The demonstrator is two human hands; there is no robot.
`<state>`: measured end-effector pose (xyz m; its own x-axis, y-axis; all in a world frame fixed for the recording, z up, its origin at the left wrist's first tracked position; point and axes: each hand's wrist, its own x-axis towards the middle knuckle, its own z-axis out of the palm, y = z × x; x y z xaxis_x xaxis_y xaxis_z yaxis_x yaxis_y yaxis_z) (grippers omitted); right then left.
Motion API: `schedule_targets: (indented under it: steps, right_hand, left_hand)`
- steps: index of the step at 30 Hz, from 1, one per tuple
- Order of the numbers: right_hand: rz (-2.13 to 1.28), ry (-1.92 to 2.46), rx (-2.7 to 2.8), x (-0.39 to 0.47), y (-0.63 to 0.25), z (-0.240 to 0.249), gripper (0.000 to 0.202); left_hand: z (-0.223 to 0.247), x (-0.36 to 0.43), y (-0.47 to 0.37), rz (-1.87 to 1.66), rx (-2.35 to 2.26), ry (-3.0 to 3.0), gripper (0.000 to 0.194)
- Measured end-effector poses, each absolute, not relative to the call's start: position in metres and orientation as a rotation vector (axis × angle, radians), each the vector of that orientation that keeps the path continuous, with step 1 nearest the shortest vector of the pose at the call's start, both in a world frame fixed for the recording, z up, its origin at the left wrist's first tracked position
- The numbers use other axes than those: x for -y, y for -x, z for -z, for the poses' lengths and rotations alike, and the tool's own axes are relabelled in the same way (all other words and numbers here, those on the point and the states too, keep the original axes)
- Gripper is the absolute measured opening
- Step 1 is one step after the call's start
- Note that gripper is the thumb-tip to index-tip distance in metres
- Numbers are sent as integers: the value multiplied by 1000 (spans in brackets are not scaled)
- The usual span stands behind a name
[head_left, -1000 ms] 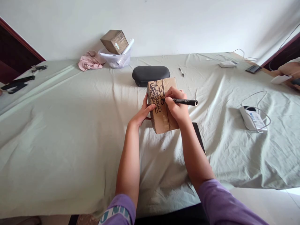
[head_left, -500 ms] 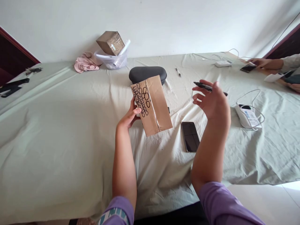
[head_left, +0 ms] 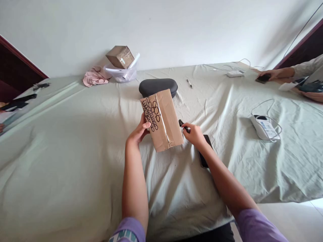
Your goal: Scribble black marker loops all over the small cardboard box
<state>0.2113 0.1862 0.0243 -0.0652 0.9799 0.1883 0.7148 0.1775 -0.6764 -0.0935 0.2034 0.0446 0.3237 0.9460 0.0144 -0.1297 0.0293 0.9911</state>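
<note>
A brown cardboard box (head_left: 169, 116) is held up and tilted over the cloth, black loops drawn on the left part of its face. My left hand (head_left: 139, 131) grips its left edge, thumb on the front and the other fingers partly hidden behind. Just right of the box, my right hand (head_left: 195, 134) is closed on a black marker (head_left: 186, 127). A dark phone (head_left: 205, 158) lies beneath my right wrist, partly covered. Behind the box rests a black oval case (head_left: 157, 86).
On the green cloth (head_left: 75, 151) are a pink cloth (head_left: 96, 76), a plastic bowl (head_left: 123, 75) bearing another box (head_left: 120, 56), a pen (head_left: 189, 83) and a white corded device (head_left: 266, 128). Another person's hand (head_left: 275, 74) holds a dark object at the right.
My right hand has come down and left with the marker, from raised and apart to beside the box's right edge. The view has tilted up slightly.
</note>
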Motion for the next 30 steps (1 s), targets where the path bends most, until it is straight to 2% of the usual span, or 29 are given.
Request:
schedule_targets:
  steps: [5,13,30]
  right_hand:
    - [-500,1745,2024,-177,-211,-9,42]
    - [-384,1982,2200,-167,-197,-26,51]
    - [-461,2126,2278,-163,-185,-40,47]
  left_hand:
    - [-44,-203,92,-1050,-854,-1196,111]
    - [-46,-203,90,-1042,-854,-1170,114]
    - [-50,-201,88,-1016,-873,-1202,107]
